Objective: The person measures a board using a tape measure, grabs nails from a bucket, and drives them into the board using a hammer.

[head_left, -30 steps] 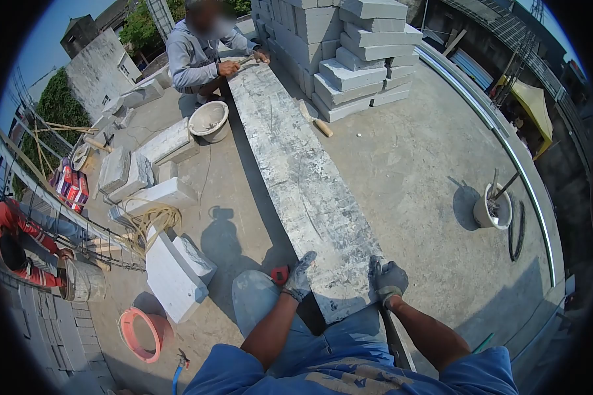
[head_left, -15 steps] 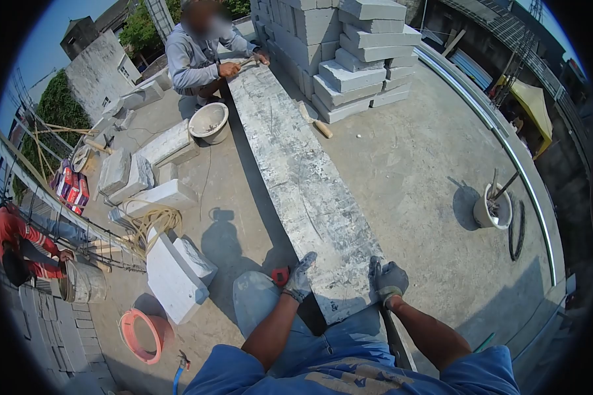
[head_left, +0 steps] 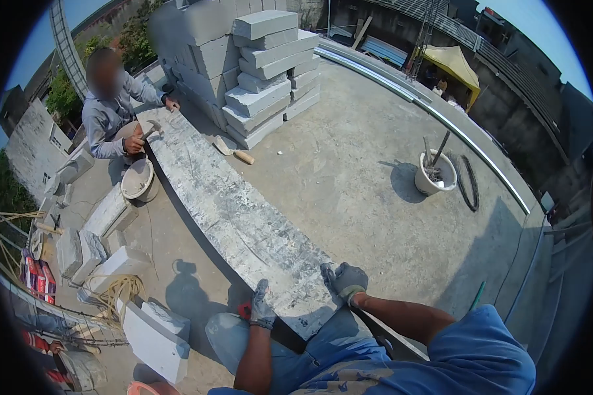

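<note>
A long, flat plank (head_left: 234, 217) smeared with grey-white residue stretches from my lap toward a co-worker. My gloved left hand (head_left: 263, 306) grips its left edge near the close end, fingers partly hidden. On the opposite edge, my gloved right hand (head_left: 346, 282) is closed with the thumb over the top; its other fingers are curled. A red object, perhaps a tape measure (head_left: 245, 311), shows beside my left hand. At the far end the co-worker (head_left: 112, 118) crouches, one hand on the plank and the other holding a hammer (head_left: 150, 128) over it.
Stacked light blocks (head_left: 263, 79) stand behind the far end. A wooden-handled trowel (head_left: 242, 156) lies right of the plank. One bucket (head_left: 138, 181) sits left of it, another (head_left: 436, 174) at right holds sticks. Loose blocks (head_left: 153, 339) and coiled rope (head_left: 122, 289) lie at left.
My view has turned right, so the scene sits further left. The co-worker's hammer now shows clearly, head raised off the plank. Both my hands keep their hold on the plank.
</note>
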`<act>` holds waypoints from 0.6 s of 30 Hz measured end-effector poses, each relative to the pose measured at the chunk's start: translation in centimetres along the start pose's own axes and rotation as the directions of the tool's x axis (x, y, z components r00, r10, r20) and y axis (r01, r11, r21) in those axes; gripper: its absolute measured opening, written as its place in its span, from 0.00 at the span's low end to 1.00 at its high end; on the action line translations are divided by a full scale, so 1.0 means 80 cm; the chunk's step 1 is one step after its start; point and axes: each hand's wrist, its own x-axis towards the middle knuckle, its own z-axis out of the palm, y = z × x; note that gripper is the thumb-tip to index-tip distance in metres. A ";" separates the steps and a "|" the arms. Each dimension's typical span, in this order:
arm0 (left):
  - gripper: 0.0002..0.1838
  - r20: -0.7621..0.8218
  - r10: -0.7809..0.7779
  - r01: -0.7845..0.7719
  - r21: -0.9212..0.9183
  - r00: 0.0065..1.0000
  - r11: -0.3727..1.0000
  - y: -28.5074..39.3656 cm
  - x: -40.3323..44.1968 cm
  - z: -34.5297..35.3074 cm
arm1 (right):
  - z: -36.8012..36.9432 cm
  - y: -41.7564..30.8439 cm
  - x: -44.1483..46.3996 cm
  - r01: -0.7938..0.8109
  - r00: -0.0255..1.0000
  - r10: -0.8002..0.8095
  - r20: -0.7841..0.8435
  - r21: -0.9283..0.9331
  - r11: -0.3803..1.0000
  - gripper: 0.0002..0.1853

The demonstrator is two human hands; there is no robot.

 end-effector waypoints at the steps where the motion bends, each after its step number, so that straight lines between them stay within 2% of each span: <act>1: 0.29 0.060 0.056 -0.054 -0.030 0.997 0.998 -0.004 0.005 -0.009 | -0.011 -0.005 -0.004 -0.021 0.999 0.021 0.038 0.001 1.000 0.34; 2: 0.29 0.232 0.033 -0.016 -0.071 0.972 0.997 0.001 -0.002 0.002 | -0.020 -0.008 -0.006 -0.029 0.996 0.029 0.082 0.004 1.000 0.36; 3: 0.31 0.246 -0.034 0.066 -0.121 0.969 0.990 0.007 -0.007 0.017 | -0.023 -0.005 -0.004 -0.072 0.996 0.071 0.050 0.026 0.997 0.36; 4: 0.31 0.273 -0.059 0.088 -0.094 0.960 0.992 0.012 -0.018 0.033 | -0.020 -0.004 -0.003 -0.055 0.995 0.053 0.081 0.026 0.998 0.37; 5: 0.33 0.294 -0.067 0.099 -0.096 0.953 0.990 0.016 -0.030 0.048 | -0.019 -0.002 -0.002 -0.026 0.993 0.023 0.114 0.024 0.999 0.38; 7: 0.35 0.334 -0.047 0.084 -0.097 0.941 0.992 0.017 -0.030 0.050 | -0.017 0.002 -0.003 -0.031 0.997 0.026 0.079 0.060 0.998 0.38; 10: 0.35 0.300 -0.087 0.130 -0.126 0.950 0.983 0.015 -0.023 0.039 | -0.017 0.003 -0.004 -0.006 0.999 0.001 0.048 0.084 0.996 0.38; 11: 0.35 0.302 -0.088 0.130 -0.120 0.949 0.984 0.015 -0.022 0.035 | -0.021 0.002 -0.005 -0.006 0.996 -0.001 0.084 0.081 0.997 0.38; 14: 0.34 0.268 -0.047 0.059 -0.035 0.962 0.998 0.012 -0.020 0.031 | -0.032 0.001 -0.008 -0.004 0.992 -0.005 0.129 0.069 0.998 0.39; 17: 0.34 0.332 -0.030 0.031 0.002 0.943 1.000 0.013 -0.026 0.035 | -0.026 0.002 -0.008 -0.007 0.993 -0.003 0.115 0.083 0.997 0.38; 18: 0.34 0.275 0.013 -0.020 0.021 0.961 1.000 0.013 -0.028 0.038 | -0.022 0.004 -0.007 -0.014 0.996 0.004 0.094 0.105 0.994 0.38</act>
